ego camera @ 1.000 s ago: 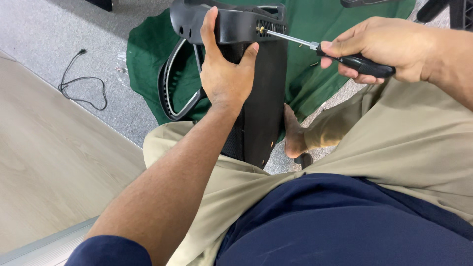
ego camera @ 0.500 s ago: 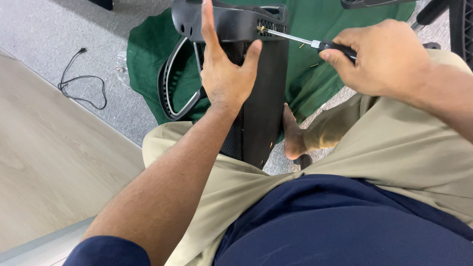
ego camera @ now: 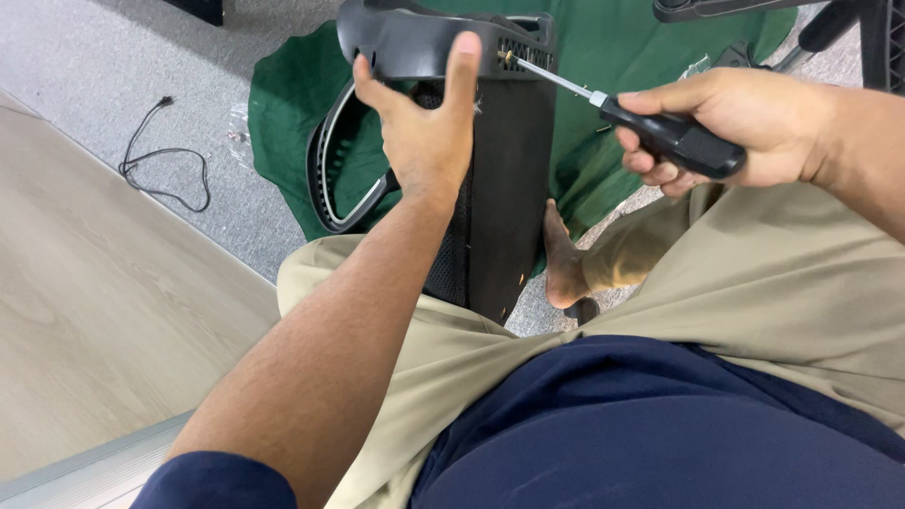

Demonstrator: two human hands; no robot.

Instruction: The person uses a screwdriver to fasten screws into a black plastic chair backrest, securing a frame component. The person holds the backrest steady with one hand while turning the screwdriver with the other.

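Note:
A black chair part (ego camera: 504, 179) with a mesh panel stands upright between my knees. My left hand (ego camera: 424, 132) grips its curved plastic top, thumb on one side and fingers over the edge. My right hand (ego camera: 745, 127) is closed around the black handle of a screwdriver (ego camera: 660, 132). The metal shaft slants up to the left, and its tip sits on a screw at the upper right corner of the part. I am seated on the floor in beige trousers and a dark blue top.
A green cloth (ego camera: 641, 104) lies spread on the grey carpet under the part. A black cable (ego camera: 160, 165) curls on the carpet at left. A pale wooden board (ego camera: 94, 320) fills the lower left. Black chair pieces (ego camera: 848, 24) lie at top right. My bare foot (ego camera: 566, 264) rests by the part's base.
My right hand has turned on the screwdriver handle, showing knuckles half a second ago and now the handle again. The tip stays on the screw. My left hand keeps its grip.

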